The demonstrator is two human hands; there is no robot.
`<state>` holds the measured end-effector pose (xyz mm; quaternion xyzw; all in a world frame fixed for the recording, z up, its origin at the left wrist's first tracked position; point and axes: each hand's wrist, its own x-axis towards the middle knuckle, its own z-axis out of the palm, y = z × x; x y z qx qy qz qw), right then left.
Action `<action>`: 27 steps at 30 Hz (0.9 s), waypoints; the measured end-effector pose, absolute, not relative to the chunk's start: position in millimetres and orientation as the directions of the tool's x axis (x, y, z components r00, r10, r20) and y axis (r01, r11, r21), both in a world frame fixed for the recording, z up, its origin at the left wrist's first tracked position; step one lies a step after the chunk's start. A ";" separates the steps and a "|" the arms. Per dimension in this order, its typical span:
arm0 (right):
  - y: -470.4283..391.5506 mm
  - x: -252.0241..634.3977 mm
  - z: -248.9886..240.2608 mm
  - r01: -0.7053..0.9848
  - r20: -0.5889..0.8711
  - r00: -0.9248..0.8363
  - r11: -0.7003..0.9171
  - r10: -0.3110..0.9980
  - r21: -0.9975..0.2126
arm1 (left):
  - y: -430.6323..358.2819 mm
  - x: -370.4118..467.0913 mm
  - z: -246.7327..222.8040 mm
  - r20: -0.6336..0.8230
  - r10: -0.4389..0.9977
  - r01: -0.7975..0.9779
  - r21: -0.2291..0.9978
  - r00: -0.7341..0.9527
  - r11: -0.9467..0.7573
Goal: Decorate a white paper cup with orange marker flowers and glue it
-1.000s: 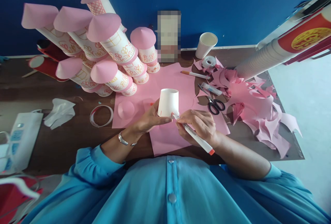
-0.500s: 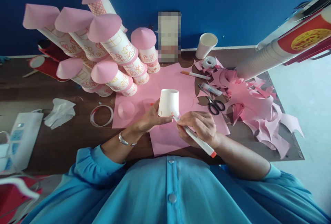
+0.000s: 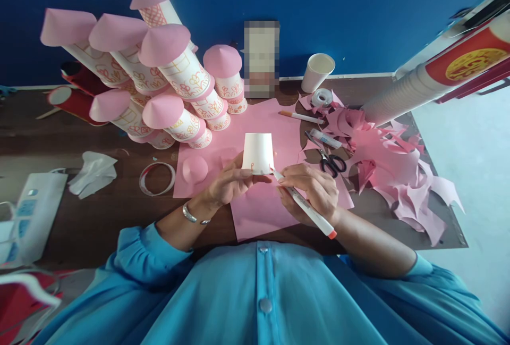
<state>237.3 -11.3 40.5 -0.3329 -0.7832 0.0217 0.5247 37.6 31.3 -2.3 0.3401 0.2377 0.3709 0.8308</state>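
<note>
A white paper cup [image 3: 257, 151] is held in my left hand [image 3: 231, 181], with the fingers and thumb around its lower end. Small orange-red marks show near the cup's lower edge. My right hand [image 3: 313, 191] grips a white marker [image 3: 308, 209] with an orange-red end, and the marker's tip is at the cup's lower right side. Whether the tip touches the cup I cannot tell. Both hands are above pink paper [image 3: 261, 217]. A small pink paper cone [image 3: 195, 169] lies to the left of my left hand.
Decorated cup towers with pink cone roofs [image 3: 165, 44] stand at the back left. Scissors [image 3: 333, 164], a second marker [image 3: 300, 117], a glue stick [image 3: 325, 138] and pink scraps [image 3: 392, 153] lie right. A tape roll [image 3: 157, 178] is left; a long cup stack [image 3: 402, 100] leans at right.
The cup has turned in my left hand, its marks shifting left, and it is tilted so its open top no longer shows. My right hand and the marker have moved slightly right.
</note>
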 end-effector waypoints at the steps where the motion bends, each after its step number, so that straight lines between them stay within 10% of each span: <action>1: -11.1 237.1 40.5 0.501 0.806 -0.225 0.774 0.548 -0.387 | 31.0 37.3 -2.3 -0.137 0.778 -0.472 0.727 0.613 0.500; 27: -10.9 236.6 35.4 0.499 0.764 -0.300 0.776 0.572 -0.385 | 30.8 34.5 -7.6 -0.151 0.773 -0.419 0.768 0.617 0.484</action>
